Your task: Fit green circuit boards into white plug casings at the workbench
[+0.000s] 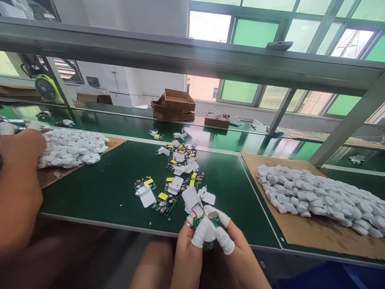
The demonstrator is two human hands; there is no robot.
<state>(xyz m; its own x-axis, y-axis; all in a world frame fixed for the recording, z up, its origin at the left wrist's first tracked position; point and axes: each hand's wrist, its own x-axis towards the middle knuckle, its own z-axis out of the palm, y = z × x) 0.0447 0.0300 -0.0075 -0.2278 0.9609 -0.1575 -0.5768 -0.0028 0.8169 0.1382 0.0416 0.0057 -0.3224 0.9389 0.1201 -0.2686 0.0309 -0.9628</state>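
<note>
Both hands meet at bottom centre of the frame: left hand (188,251) and right hand (237,257), fingertips in white rubber cots, pinch one small green board (207,224) w/ a white plug cover (191,199) hanging off it by thin red wire. Grip looks tight on both sides; board sits right at the bench edge, just above the lap. Step in hand, I'd say: seating board into cover, or checking the fit. Next move prob. calls for lining up edges & gentle push, since wire is fine & could snap. Outward: loose boards (164,202) w/ yellow blocks, flat glossy white covers scattered mid-frame on matte green bench (99,192). Right: heap of rounded white shells (321,198) on brown cardboard. Upper left: similar heap (70,146), another person's arm (18,188) at left edge.
</note>
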